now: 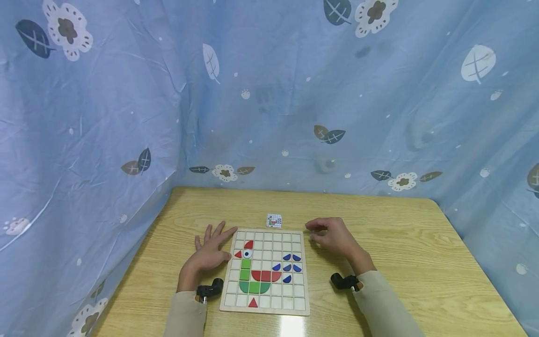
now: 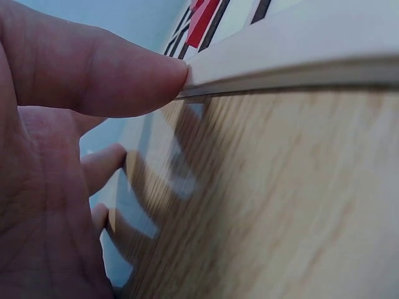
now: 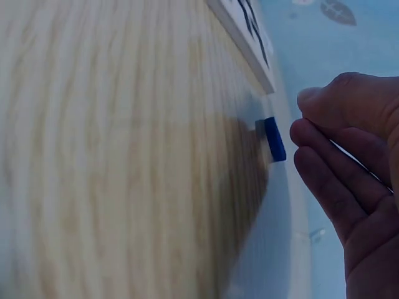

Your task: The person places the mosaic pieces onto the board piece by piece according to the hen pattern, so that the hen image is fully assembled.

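My left hand (image 1: 207, 256) spreads its fingers at the left side of a wooden grid board (image 1: 279, 243); in the left wrist view the thumb touches the board's edge. On the board, flat pieces make a bird shape: green squares (image 1: 245, 264), a white eye piece (image 1: 247, 254), red pieces (image 1: 266, 276) and several blue pieces (image 1: 287, 257). My right hand (image 1: 334, 236) hovers past the board's right side, fingers loosely bent, holding nothing visible. A loose blue piece (image 3: 275, 140) lies close to its fingertips, hidden from the head view.
A small picture card (image 1: 274, 221) showing a similar bird design lies behind the board. The wooden table (image 1: 400, 243) extends to both sides. Blue patterned cloth (image 1: 269, 107) hangs around its back and sides.
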A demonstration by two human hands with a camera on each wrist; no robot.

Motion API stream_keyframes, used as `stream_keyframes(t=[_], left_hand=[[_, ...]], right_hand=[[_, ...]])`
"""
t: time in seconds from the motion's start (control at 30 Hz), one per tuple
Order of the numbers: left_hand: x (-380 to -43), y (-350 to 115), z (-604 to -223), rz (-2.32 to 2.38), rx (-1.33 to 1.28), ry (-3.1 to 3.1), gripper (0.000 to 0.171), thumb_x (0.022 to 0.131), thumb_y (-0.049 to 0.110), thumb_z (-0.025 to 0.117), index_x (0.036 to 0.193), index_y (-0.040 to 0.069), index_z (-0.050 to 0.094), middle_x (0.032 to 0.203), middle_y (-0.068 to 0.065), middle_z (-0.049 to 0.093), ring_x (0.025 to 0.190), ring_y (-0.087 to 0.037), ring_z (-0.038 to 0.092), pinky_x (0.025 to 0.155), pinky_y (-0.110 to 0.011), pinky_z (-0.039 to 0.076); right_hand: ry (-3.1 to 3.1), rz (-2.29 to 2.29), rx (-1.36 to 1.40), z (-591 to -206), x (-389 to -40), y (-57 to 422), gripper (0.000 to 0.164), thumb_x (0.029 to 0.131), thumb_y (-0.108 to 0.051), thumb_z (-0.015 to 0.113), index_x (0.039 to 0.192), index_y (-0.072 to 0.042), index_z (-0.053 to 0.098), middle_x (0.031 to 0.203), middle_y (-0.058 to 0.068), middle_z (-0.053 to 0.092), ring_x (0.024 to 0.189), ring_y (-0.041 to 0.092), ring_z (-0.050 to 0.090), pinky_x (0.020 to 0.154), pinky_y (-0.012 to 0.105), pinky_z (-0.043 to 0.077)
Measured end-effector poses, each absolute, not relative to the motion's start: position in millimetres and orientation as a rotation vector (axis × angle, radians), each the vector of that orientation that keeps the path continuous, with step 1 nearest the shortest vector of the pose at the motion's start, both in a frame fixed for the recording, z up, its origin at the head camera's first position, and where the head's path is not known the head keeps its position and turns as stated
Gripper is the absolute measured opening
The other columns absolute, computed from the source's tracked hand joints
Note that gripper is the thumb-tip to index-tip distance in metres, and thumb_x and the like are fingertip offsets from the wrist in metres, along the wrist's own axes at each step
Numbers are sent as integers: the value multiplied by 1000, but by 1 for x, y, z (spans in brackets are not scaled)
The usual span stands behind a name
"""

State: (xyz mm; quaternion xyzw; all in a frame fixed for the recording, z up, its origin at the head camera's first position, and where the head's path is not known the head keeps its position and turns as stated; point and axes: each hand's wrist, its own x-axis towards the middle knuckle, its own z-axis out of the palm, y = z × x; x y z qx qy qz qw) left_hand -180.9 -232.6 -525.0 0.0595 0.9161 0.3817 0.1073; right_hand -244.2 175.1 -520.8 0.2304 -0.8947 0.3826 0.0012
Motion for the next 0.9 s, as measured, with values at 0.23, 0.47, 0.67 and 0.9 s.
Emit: stream_keyframes(t=[0.23, 0.47, 0.67, 0.9], left_hand=[[-182, -233, -526, 1125, 179, 2691, 87, 87, 5, 69, 169, 20, 45, 185, -19, 8, 168, -51, -17, 120, -79, -26], [-183, -233, -528, 1113, 180, 2698, 87, 86, 5, 69, 169, 20, 45, 184, -20, 9, 168, -52, -15, 120, -79, -26], [-183, -233, -527, 1102, 170, 2700, 87, 87, 6, 69, 169, 20, 45, 185, -19, 9, 168, -51, -15, 121, -79, -25], [-184, -233, -527, 1104, 170, 2701, 87, 87, 6, 68, 169, 20, 45, 185, -19, 9, 168, -51, -15, 121, -78, -25]], right_hand=[[-2857, 1229, 685, -525, -241, 182, 27, 93, -6, 84, 119, -7, 84, 114, 4, 84, 108, 22, 80, 96, 38, 65], [-2857, 1228, 616, -527, -225, 187, 24, 93, -3, 84, 116, -7, 84, 111, 3, 84, 105, 20, 80, 93, 39, 66], [-2863, 1133, 582, -528, -214, 192, 23, 92, -3, 85, 114, -9, 84, 109, 1, 84, 100, 18, 80, 90, 37, 66], [-2844, 1145, 589, -526, -209, 191, 25, 90, 0, 85, 114, -7, 84, 110, 3, 84, 100, 19, 80, 88, 33, 66]])
